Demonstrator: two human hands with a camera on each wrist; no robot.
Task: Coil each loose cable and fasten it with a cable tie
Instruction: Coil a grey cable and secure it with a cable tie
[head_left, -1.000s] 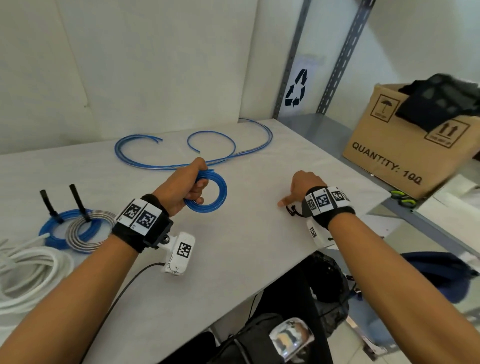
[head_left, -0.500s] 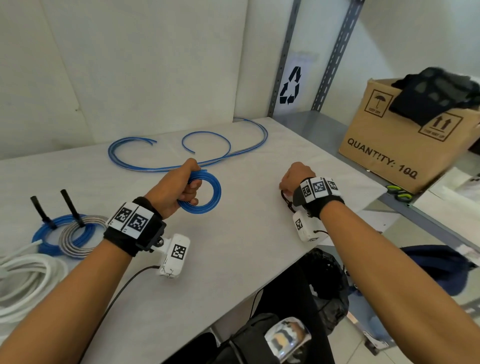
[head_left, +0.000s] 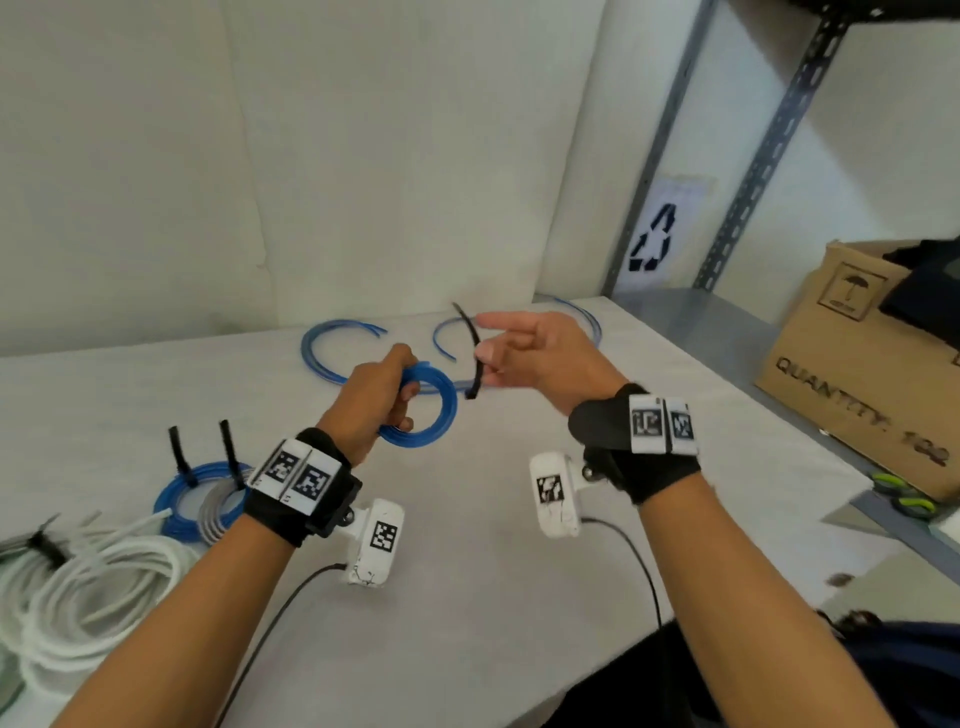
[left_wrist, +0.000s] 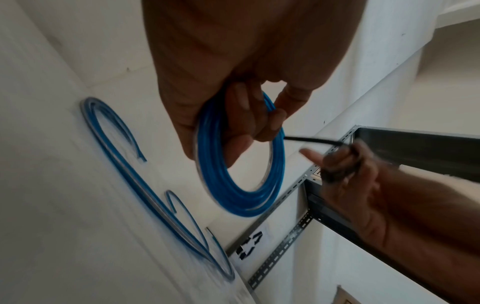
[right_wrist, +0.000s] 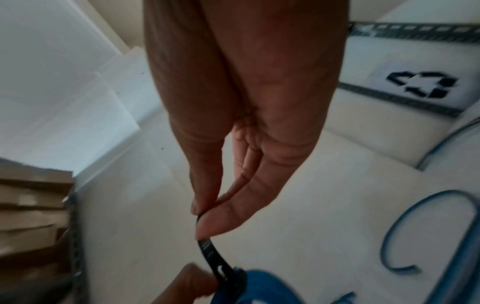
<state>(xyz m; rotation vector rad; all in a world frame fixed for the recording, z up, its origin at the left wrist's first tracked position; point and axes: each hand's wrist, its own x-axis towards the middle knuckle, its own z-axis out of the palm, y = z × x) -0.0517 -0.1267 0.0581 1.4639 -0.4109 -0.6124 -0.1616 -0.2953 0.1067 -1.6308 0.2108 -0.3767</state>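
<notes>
- fastening step in hand, by the look of it: coiling of the blue cable coil (head_left: 422, 405) done, tying not yet begun.
- next move likely calls for passing the black cable tie (head_left: 471, 353) through or round the bundled turns, then feeding its tail into its head and cinching, with the turns kept bunched meanwhile.
- left hand (head_left: 376, 402): fingers curled through the ring, gripping the coil at about its 10 o'clock side, coil lifted off the white table (head_left: 467, 597).
- right hand (head_left: 535, 358): thumb and fingertip pinching the tie near its middle; other fingers extended and relaxed, index pointing toward 9 o'clock.
- tie held roughly upright just at 3 o'clock of the coil; from the right wrist view its lower end sits right beside the coil, contact not clear through the blur.
- loose blue cable (head_left: 332, 358) left uncoiled on the table at 12 o'clock of the hands, near the wall.
- tied blue and grey coils (head_left: 200, 506) at 9 o'clock, black tie tails sticking up; white hose bundle (head_left: 88, 587) further toward 8 o'clock.
- cardboard box (head_left: 862, 364) at 3 o'clock on the metal shelf, well apart.
</notes>
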